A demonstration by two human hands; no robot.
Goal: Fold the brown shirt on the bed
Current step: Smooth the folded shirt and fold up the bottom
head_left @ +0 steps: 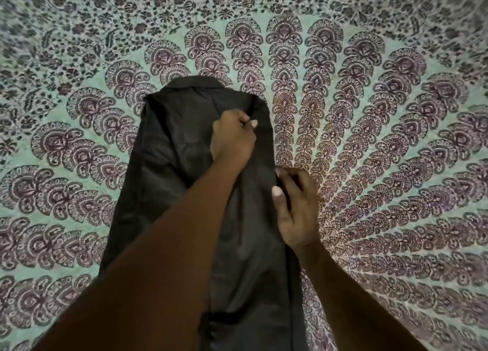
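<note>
Shirt: I see the brown shirt (pixel 169 165) lying flat on the bed (pixel 396 92). It runs lengthwise from the near edge of my view to about the middle, a little left of centre. It is wider at the near end and narrower at the far end.
Collar: the collar (pixel 195 84) is at the far end of the shirt, pointing away from me.
Right side of shirt: a strip of cloth along the right edge looks doubled over onto the body, with a ridge running near to far.
Left hand: the left hand (pixel 233 139) extends from the near left, its forearm passing over the middle of the shirt. It sits on the far right part of the shirt. The fingers are curled under and the thumb (pixel 250 124) is pressed against them, clamped on a pinch of cloth.
Right hand: the right hand (pixel 297 213) is at the shirt's right edge, nearer to me than the left hand and a little to its right. Its thumb (pixel 277 193) and curled fingers are closed together on the edge of the cloth. The fingertips are blurred.
Hands to each other: I read them as apart, both on the right side of the shirt.
Bedspread: the bedspread (pixel 79 107) under the shirt is pale green with dark purple fan-shaped motifs spreading outward. A flowered border band runs along the far edge.
Sharpness: my feed is soft, so I can't make out buttons or seams.
</note>
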